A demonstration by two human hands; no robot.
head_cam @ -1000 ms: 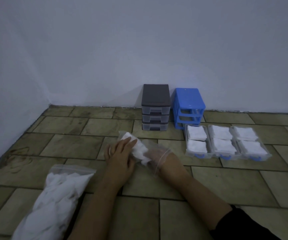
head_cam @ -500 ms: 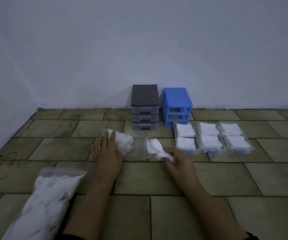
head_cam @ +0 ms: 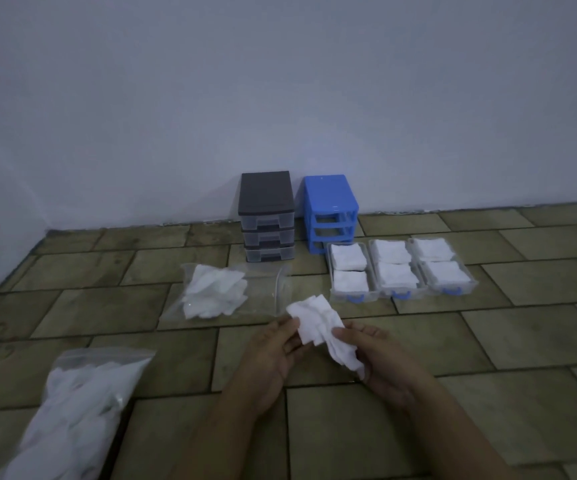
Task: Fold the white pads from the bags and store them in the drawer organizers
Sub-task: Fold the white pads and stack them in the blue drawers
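Now crumpled white pad (head_cam: 318, 321) between both hands, left hand (head_cam: 273, 355) and right hand (head_cam: 380, 362) pinching it

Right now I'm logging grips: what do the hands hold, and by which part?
Both hold one crumpled white pad: left hand pinches its left edge, right hand grips its lower right part.

Bare left hand (head_cam: 269, 358) and bare right hand (head_cam: 384, 362), each on an uncovered wrist. Slender fingers with rounded tips, knuckles faintly marked across the back of the left one. Left forearm (head_cam: 210, 441) and right forearm (head_cam: 460, 431) likewise uncovered all the way to the lower edge of the view, smooth and gently widening toward the elbow. Finer detail such as nails and skin lines lost in the dim, bluish light and soft blur.
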